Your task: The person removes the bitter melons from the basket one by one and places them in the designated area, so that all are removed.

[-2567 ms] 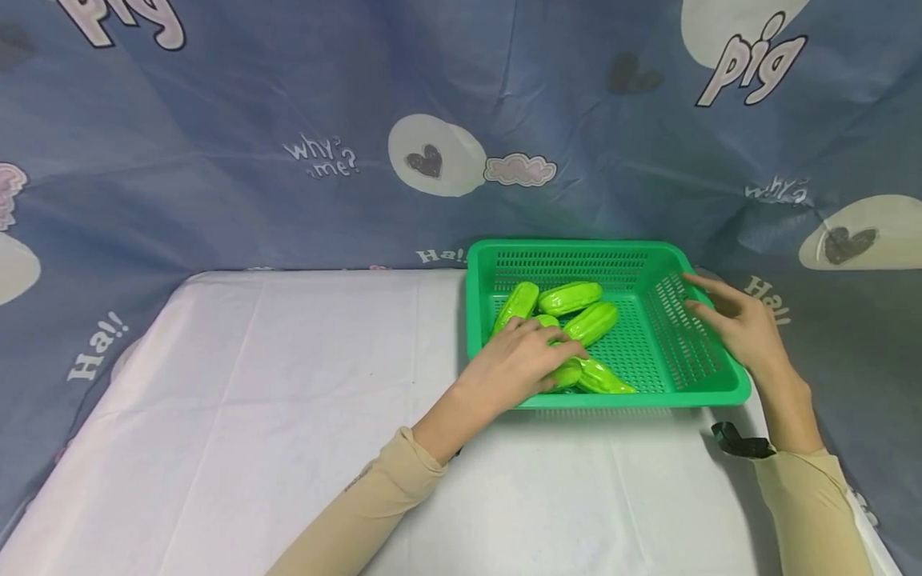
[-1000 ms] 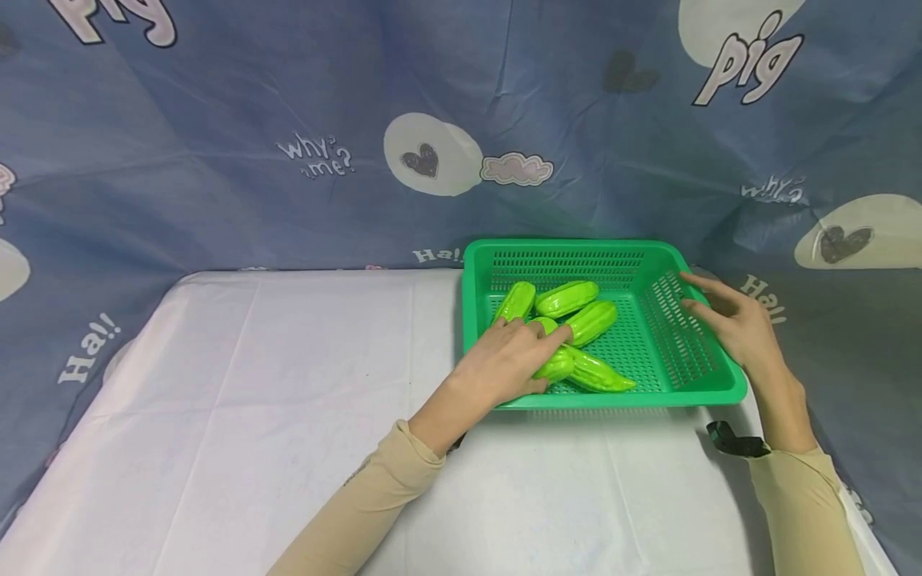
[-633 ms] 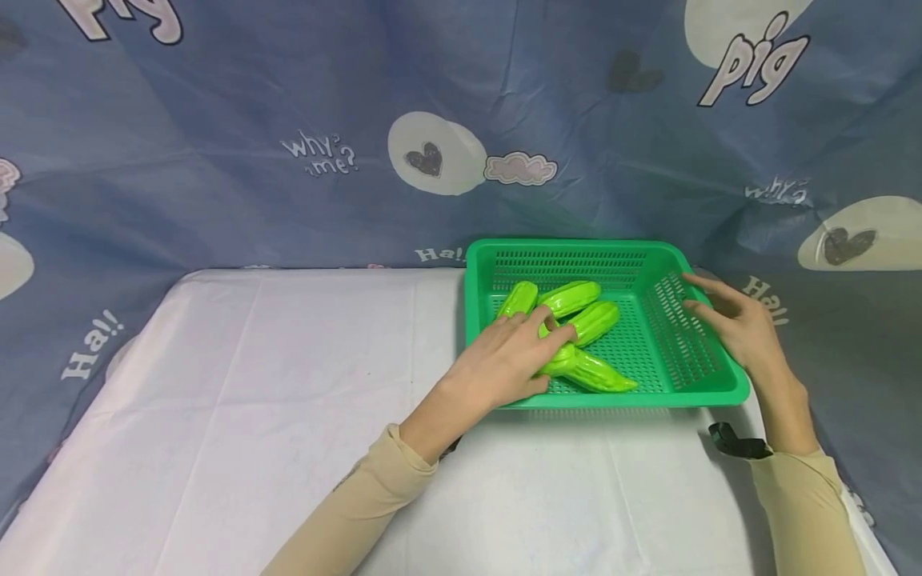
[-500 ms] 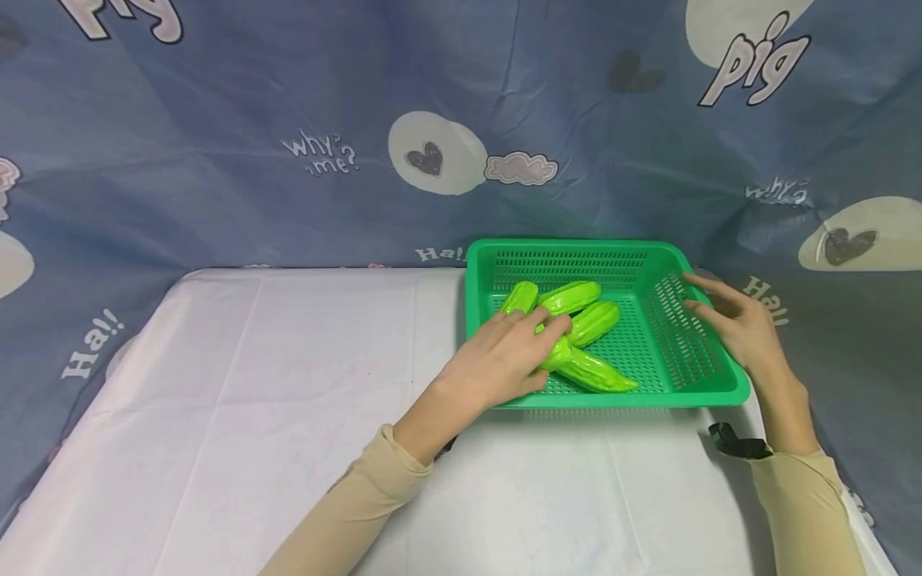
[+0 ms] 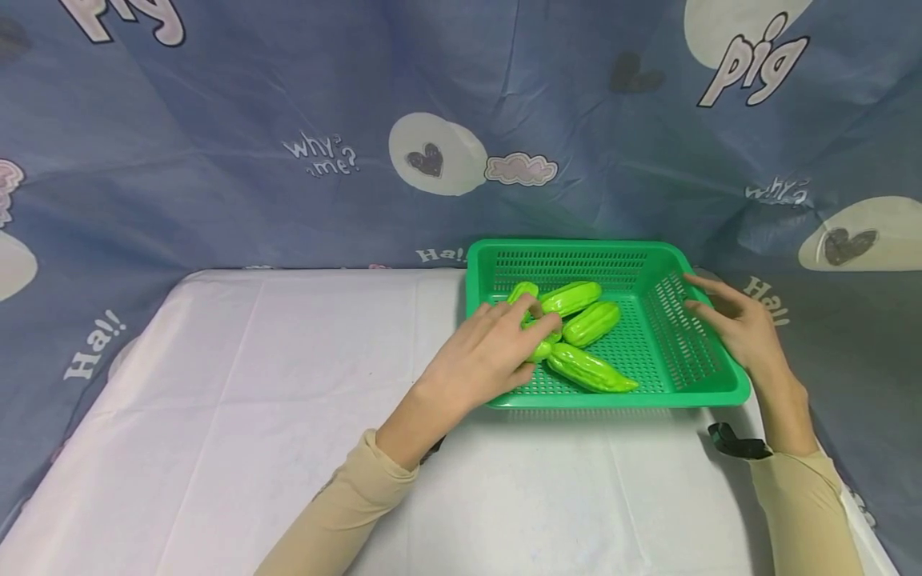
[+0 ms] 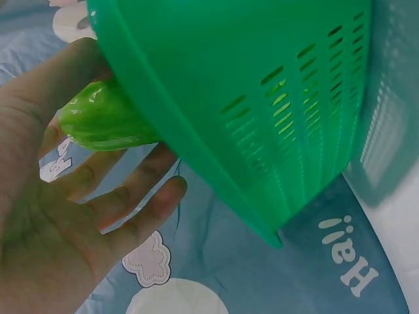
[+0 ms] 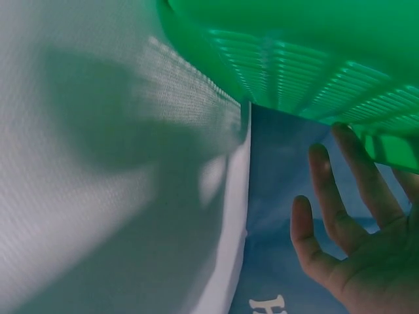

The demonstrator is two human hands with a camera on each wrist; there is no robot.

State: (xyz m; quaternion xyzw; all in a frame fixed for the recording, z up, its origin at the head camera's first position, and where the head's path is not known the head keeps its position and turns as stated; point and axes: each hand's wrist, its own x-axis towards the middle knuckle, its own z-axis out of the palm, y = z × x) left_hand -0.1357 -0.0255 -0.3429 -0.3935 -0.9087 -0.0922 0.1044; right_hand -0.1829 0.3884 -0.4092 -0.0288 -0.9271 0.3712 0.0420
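Observation:
Ribbed bright green bitter melons lie in a green plastic basket in the head view. My left hand reaches over the basket's left part, its thumb and fingers pinching one bitter melon. In the left wrist view that melon shows between thumb and fingers, just past the rim. Close by lie a tapered melon, two behind it and one partly covered by my fingers. My right hand rests at the basket's right rim; its fingers are spread and relaxed in the right wrist view.
The basket stands at the back right of a table with a white cloth. A blue printed curtain hangs directly behind. A black strap piece sits at the right wrist, near the cloth's right edge.
My left hand has slid left inside the basket, drawing the pinched bitter melon away from the tapered one. The right hand and the basket have stayed in place.

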